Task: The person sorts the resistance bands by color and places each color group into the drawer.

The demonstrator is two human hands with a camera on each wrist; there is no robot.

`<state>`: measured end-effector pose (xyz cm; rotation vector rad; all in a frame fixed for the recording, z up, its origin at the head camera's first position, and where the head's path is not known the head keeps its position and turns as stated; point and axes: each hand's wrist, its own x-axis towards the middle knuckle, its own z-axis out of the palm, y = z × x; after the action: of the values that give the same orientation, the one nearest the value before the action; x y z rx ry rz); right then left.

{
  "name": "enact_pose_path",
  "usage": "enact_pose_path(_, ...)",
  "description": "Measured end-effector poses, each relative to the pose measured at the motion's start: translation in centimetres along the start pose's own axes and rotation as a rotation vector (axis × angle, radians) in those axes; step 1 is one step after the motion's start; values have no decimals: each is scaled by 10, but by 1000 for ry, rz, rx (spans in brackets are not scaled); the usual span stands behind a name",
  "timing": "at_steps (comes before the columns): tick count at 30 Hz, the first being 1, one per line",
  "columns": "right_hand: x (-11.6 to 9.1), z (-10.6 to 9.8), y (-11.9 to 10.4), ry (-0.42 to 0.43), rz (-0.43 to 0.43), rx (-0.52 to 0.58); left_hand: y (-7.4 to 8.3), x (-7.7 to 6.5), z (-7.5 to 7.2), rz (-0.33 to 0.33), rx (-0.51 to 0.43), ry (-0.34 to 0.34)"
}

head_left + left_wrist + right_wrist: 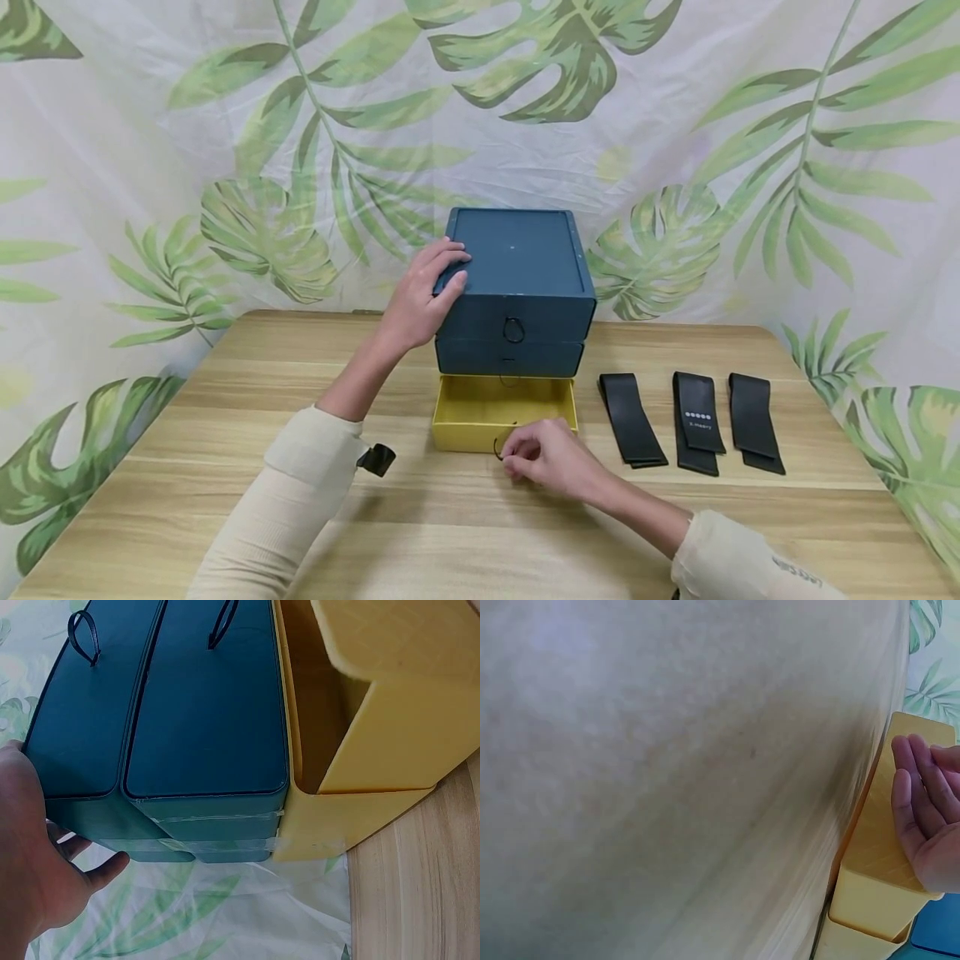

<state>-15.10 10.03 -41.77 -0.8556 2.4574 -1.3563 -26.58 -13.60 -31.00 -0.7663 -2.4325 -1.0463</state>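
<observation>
A stack of blue drawers (517, 258) stands on a yellow bottom unit whose drawer (457, 437) is pulled out toward me. Its inside shows bare yellow in the head view. My left hand (423, 296) rests on the top left edge of the stack, fingers over the top. In the left wrist view that hand (45, 847) lies along the side of the blue casing. Low at the front, my right hand (551, 458) pinches the thin black pull loop (497, 448) of the yellow drawer. The right wrist view shows its fingers beside the yellow drawer front (874, 840).
Three folded black resistance bands lie right of the drawers: one nearest (630, 421), a middle one with white print (697, 421), and one farther right (753, 421). The blue drawers carry black loops (513, 330). A leaf-patterned cloth (360, 167) hangs behind the wooden table (247, 400).
</observation>
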Motion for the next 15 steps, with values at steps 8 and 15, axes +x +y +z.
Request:
enact_pose_path(8, -7, 2, -4, -17, 26, -4, -2, 0, 0, 5, 2, 0)
enact_pose_path(15, -10, 4, -6, -22, 23, -34, -3, 0, 0, 5, 5, 5)
